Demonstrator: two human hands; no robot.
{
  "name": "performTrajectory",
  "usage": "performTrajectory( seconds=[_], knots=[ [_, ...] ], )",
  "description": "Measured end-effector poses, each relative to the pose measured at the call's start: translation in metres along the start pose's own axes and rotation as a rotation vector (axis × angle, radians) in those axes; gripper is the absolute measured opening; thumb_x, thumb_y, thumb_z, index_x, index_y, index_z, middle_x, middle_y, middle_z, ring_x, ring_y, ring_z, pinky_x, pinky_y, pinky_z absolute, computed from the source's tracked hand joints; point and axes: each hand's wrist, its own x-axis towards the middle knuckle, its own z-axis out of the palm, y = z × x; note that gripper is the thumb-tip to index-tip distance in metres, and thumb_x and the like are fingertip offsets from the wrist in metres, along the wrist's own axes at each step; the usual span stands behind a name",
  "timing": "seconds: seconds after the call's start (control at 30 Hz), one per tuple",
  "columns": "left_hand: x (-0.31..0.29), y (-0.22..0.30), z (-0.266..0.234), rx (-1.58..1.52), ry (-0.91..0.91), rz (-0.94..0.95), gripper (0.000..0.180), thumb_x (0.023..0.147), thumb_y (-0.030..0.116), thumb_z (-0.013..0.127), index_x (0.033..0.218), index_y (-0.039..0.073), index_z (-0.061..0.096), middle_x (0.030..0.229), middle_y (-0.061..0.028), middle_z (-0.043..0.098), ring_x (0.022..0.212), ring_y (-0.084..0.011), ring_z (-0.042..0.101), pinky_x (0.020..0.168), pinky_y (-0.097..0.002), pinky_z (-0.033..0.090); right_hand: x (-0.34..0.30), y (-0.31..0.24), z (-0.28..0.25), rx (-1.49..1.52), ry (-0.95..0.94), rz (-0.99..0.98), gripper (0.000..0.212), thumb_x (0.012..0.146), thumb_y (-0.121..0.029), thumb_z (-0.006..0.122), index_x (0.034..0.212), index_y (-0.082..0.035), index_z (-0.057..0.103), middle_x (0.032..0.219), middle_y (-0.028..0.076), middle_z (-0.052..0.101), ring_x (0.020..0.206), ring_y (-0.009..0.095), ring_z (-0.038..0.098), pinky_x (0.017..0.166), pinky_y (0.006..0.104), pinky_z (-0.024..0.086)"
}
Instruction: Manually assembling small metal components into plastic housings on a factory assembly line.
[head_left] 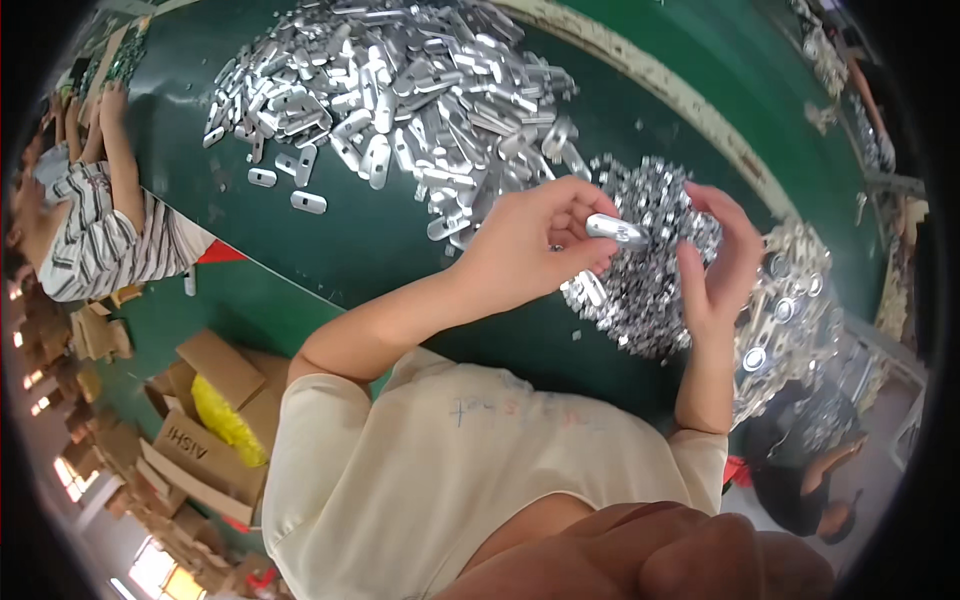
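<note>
My left hand is closed, pinching a shiny oblong metal plate with rounded ends between thumb and fingers. Just to the right, my right hand is curved with thumb and fingers apart, and nothing shows between them. Below and between both hands spreads a heap of small shiny metal pieces. One more oblong plate lies at that heap's left side, under my left hand. Beyond my left hand, a wide pile of similar oblong plates covers part of the green table.
Right of my right hand lie larger pale metal parts. A worn pale rail curves along the far side. At left, a person in a striped shirt works at the table. An opened cardboard box holds a yellow bag. Another person is at lower right.
</note>
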Motion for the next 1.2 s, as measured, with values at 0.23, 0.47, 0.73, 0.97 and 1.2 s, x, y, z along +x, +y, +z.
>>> performTrajectory(
  seconds=[0.23,0.47,0.73,0.97,1.2],
  knots=[
    [0.015,-0.028,-0.036,0.012,0.133,0.180,0.020,0.081,0.001,0.062,0.098,-0.001,0.053,0.076,-0.0060,0.062,0.068,-0.0082,0.061,0.059,-0.0208,0.049,0.162,0.091,0.053,-0.509,-0.241,-0.124,0.037,0.080,-0.030,0.063,0.110,-0.010,0.056,0.106,0.014,0.058,0.104,0.033,0.051,0.088,0.0398,0.041],
    [0.019,-0.045,-0.032,0.298,0.109,0.245,0.024,0.079,0.004,0.064,0.101,0.002,0.053,0.077,-0.0059,0.064,0.066,-0.0090,0.063,0.059,-0.0229,0.050,0.302,0.199,0.138,-0.930,-0.232,0.264,0.052,0.084,-0.063,0.038,0.131,-0.041,0.038,0.137,0.021,0.032,0.131,0.049,0.011,0.099,0.0646,0.017],
    [0.006,-0.048,-0.026,0.167,0.137,0.222,0.024,0.079,0.004,0.064,0.101,0.000,0.053,0.075,-0.0085,0.064,0.067,-0.0110,0.063,0.059,-0.0243,0.049,0.254,0.127,0.110,0.896,-0.076,0.415,0.035,0.087,-0.016,0.045,0.118,0.000,0.041,0.101,0.018,0.056,0.075,0.024,0.059,0.071,0.0332,0.051],
    [0.005,-0.009,-0.044,0.064,0.137,0.141,0.024,0.084,-0.003,0.057,0.107,-0.001,0.051,0.083,-0.0067,0.062,0.078,-0.0135,0.063,0.068,-0.0230,0.048,0.116,0.017,0.031,1.160,-0.282,0.513,0.036,0.094,-0.026,0.042,0.116,0.003,0.044,0.101,0.015,0.053,0.076,0.016,0.047,0.064,0.0236,0.040],
    [-0.004,0.021,-0.023,0.133,0.075,0.157,0.031,0.081,-0.010,0.056,0.111,-0.006,0.050,0.097,-0.0134,0.061,0.084,-0.0181,0.064,0.074,-0.0254,0.053,0.024,-0.038,0.001,-0.024,-0.157,0.049,0.031,0.078,-0.017,0.066,0.103,0.001,0.059,0.106,0.016,0.052,0.091,0.024,0.053,0.076,0.0306,0.044]
  ],
)
